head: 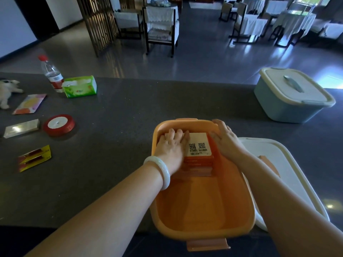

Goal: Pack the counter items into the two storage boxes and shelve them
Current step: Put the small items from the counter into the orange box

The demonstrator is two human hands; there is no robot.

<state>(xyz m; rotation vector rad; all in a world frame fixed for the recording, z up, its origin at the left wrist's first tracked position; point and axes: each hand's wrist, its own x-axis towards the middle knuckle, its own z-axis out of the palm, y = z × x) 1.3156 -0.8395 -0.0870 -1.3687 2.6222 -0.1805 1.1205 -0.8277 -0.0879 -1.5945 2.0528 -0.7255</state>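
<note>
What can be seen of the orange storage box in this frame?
The orange storage box is a rounded tub that looks like smooth plastic, uncovered and upright, with a latch tab at its near end. It stands at the near edge of the dark counter. A stack of orange packets with a QR-code label fills its far end. The left hand lies flat on the stack, and the right hand rests along the right wall. A white lid lies beside it.
</note>
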